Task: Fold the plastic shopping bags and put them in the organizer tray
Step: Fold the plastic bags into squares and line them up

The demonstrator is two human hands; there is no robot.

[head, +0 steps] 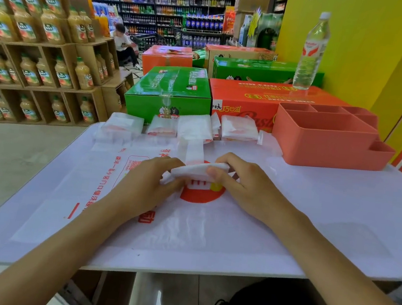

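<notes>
At the white table's [337, 218] centre, both forearms reach in palms down: the left hand [151, 181] and right hand [239, 181] pinch a folded plastic bag [199, 169] between them. At two o'clock stands the coral organizer tray [326, 146].

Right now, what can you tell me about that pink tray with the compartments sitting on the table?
The salmon-pink plastic organizer tray stands upright at the far right of the white table, in front of an orange cardboard box. It looks like smooth, matte moulded plastic. It has one long compartment, smaller ones along the back and a lower step-down pocket at its right end. The compartments that show look empty. Neither hand touches it; a loose bit of clear plastic lies by its left wall.
</notes>
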